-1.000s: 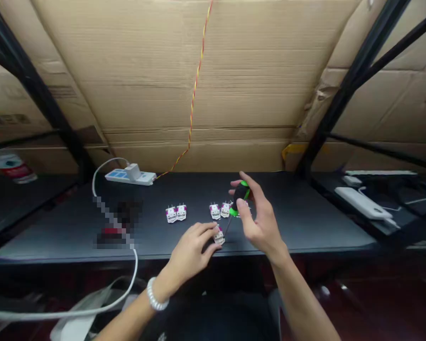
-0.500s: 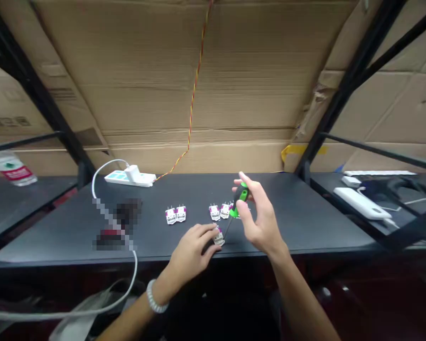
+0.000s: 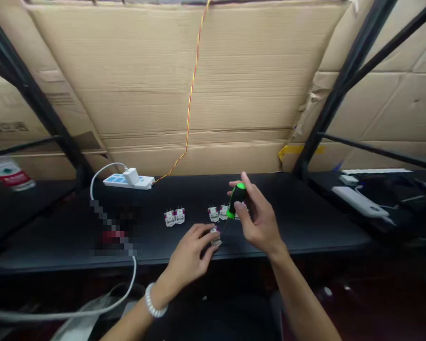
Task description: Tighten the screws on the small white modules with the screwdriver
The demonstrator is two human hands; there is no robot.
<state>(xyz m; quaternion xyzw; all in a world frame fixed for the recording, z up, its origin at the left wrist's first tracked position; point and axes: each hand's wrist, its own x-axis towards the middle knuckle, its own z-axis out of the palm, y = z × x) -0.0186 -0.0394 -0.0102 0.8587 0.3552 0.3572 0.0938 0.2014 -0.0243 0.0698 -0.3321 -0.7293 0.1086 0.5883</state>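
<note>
My left hand (image 3: 190, 252) pinches a small white-and-purple plug part (image 3: 216, 237) between thumb and fingers near the table's front edge. Fingers of my right hand (image 3: 261, 222) are wrapped round the black-and-green handle of a screwdriver (image 3: 238, 193). Its thin shaft slants down to the right side of the held part; whether the tip sits on a screw is too small to tell. Just behind, more plug parts (image 3: 213, 214) with thin prongs stand in a row, some partly hidden by the screwdriver and my right hand. Two similar plug parts (image 3: 174, 217) sit side by side farther left.
On the black table (image 3: 305, 227), a white power strip (image 3: 142, 182) with a plugged-in adapter lies at the back left. A white cable (image 3: 135, 279) runs over the front edge. Black rack posts (image 3: 335, 99) flank both sides; cardboard (image 3: 145, 94) stands behind. A bottle (image 3: 12, 175) is far left.
The screwdriver handle has turned in my right hand, so its green patch no longer faces me. My left hand keeps hold of the plug part. The view has brightened and shifted slightly.
</note>
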